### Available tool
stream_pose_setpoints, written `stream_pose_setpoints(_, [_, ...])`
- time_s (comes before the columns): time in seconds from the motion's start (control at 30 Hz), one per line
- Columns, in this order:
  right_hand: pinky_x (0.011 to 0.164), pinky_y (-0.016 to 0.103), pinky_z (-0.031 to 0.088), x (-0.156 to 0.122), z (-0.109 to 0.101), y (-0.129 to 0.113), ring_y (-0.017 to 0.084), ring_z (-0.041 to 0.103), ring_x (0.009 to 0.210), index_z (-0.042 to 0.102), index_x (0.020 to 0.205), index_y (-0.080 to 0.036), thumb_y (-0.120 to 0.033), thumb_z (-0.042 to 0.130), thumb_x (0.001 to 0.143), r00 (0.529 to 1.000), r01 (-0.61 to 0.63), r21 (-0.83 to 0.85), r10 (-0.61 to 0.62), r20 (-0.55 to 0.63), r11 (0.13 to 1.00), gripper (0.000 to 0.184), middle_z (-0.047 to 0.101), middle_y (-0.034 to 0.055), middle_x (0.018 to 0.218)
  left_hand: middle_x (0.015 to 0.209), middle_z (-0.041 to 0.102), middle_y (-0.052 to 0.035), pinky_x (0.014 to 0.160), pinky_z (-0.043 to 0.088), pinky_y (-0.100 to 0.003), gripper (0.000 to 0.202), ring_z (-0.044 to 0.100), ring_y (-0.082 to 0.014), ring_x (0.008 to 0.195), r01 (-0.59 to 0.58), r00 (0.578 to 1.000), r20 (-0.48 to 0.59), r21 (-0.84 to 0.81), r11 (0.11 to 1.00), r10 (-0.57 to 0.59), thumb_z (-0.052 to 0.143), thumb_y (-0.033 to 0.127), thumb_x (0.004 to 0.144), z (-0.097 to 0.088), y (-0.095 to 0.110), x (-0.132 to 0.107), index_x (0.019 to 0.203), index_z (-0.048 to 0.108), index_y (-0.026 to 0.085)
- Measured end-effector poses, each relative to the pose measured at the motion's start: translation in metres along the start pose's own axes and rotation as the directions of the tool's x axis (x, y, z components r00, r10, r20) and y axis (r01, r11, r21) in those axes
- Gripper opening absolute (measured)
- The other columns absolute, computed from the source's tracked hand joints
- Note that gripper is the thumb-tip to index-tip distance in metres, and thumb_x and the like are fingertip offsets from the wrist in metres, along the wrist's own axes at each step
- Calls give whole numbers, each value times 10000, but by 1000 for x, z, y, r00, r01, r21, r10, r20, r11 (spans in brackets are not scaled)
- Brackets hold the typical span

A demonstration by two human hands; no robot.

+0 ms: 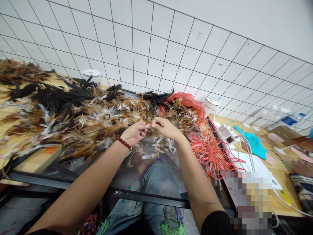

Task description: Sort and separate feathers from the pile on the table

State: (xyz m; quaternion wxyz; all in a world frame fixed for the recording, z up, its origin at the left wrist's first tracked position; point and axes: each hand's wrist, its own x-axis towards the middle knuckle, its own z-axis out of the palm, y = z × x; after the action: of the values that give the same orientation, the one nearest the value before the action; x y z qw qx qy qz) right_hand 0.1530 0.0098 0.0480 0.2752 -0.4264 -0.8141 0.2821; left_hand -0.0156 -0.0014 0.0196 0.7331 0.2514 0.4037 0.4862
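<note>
Your L hand [134, 133] & R hand [167, 128] v. close, fingers pinched on both, can't tell on what; brown-&-black feather heap [97, 114] beyond, tangled red strands [207, 151] to R.

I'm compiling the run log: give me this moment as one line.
left hand: pinched, beside right hand | right hand: pinched | anything held: too small to tell | feathers: heaped beyond | red strands: at right

Tan-brown feathers [107, 125] with whitish fluff lie in a loose, overlapping heap across the frame's left and centre; glossy black feathers [58, 96] spread along its upper edge.
</note>
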Motion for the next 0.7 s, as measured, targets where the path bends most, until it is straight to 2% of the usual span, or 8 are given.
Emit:
stream_pose_setpoints(0.1, [653, 237, 407, -1, 3, 3, 98, 499, 663, 564, 834, -163, -221, 577, 792, 998, -58, 151, 58, 3, 987, 73, 582, -19, 795, 546, 575, 26, 442, 388, -127, 198, 529, -42, 477, -36, 999, -4, -2, 999, 36, 702, -15, 607, -1, -1, 1, 612, 571, 133])
stream_pose_setpoints(0.17, [652, 230, 442, 0, 8, 5, 82, 534, 670, 569, 982, -165, -149, 608, 728, 998, -68, 244, 64, 23, 967, 257, 615, 6, 972, 580, 615, 9, 479, 424, -140, 192, 555, -53, 504, -63, 998, 19, -1, 998, 63, 702, -14, 600, -1, -1, 1, 647, 585, 130])
stream_pose_setpoints(0.23, [662, 226, 469, 2, 13, 7, 72, 555, 679, 556, 1080, -173, -81, 618, 672, 998, -60, 269, 51, 41, 961, 423, 613, 23, 1083, 620, 650, -6, 515, 451, -154, 209, 580, -64, 533, -91, 995, 40, -9, 996, 91, 717, -6, 588, -1, -2, 1, 685, 592, 131])
stream_pose_setpoints(0.3, [687, 226, 488, 4, 18, 9, 73, 570, 691, 566, 1079, -172, -56, 622, 656, 999, -49, 253, 47, 14, 966, 442, 634, 15, 1036, 646, 668, -11, 540, 466, -165, 240, 603, -75, 563, -128, 991, 42, -4, 992, 128, 742, 12, 571, -1, -3, 0, 711, 589, 133])
stream_pose_setpoints(0.4, [720, 233, 504, 7, 21, 11, 83, 586, 704, 589, 1005, -164, -63, 605, 685, 996, -23, 208, 40, -74, 978, 336, 648, -8, 879, 659, 677, -10, 545, 464, -173, 291, 603, -77, 561, -233, 972, -4, 49, 971, 233, 781, 53, 540, 0, -5, 0, 742, 587, 132])
stream_pose_setpoints(0.5, [690, 221, 502, 6, 21, 9, 77, 575, 672, 589, 979, -159, -67, 573, 700, 992, 9, 186, 15, -128, 983, 294, 640, -11, 828, 653, 672, -4, 557, 479, -200, 362, 598, -83, 547, -317, 945, -48, 94, 944, 323, 813, 97, 499, 1, -7, 0, 782, 589, 131])
stream_pose_setpoints(0.6, [656, 202, 498, 4, 19, 4, 69, 570, 652, 574, 1004, -160, -60, 569, 677, 992, 10, 229, 20, -127, 973, 342, 643, -10, 840, 651, 662, -1, 597, 510, -245, 412, 626, -114, 587, -339, 934, -85, 90, 936, 347, 835, 140, 463, 2, -7, 1, 786, 579, 136])
stream_pose_setpoints(0.7, [682, 214, 524, 5, 19, 3, 78, 610, 681, 570, 996, -164, -99, 547, 727, 988, -47, 340, 94, -123, 939, 278, 662, 0, 844, 643, 645, 10, 594, 508, -249, 418, 608, -109, 575, -431, 886, -118, 146, 891, 448, 838, 169, 457, 1, -10, 3, 781, 575, 143])
